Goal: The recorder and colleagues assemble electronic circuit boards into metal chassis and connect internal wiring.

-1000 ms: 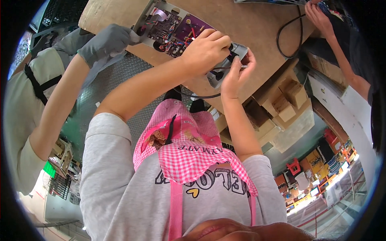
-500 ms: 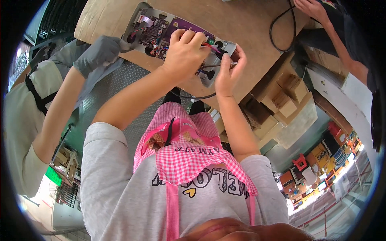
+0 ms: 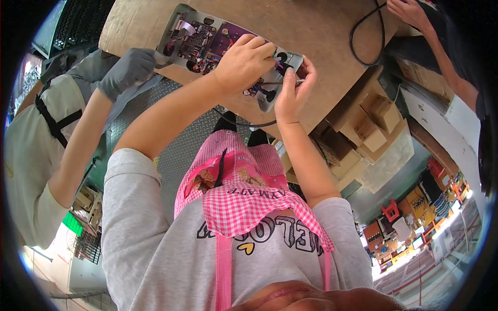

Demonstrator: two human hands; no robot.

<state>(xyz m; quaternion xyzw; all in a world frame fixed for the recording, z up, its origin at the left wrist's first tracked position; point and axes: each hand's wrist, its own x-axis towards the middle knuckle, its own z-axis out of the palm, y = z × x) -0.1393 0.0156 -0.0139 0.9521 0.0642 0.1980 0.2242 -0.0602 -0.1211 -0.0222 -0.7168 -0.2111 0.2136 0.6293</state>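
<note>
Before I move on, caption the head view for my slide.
Left hand and right hand at an open grey housing with circuit boards; a co-worker's gloved hand near its left end.

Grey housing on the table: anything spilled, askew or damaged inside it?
Nothing stands out: the purple board sits in the grey housing, with no visible spill or break. The left hand hides part of the inside.

Evenly bright tabletop (image 3: 327, 36), white glare lower left and lower right, bent outer edges, black corners, small background details soft
</note>
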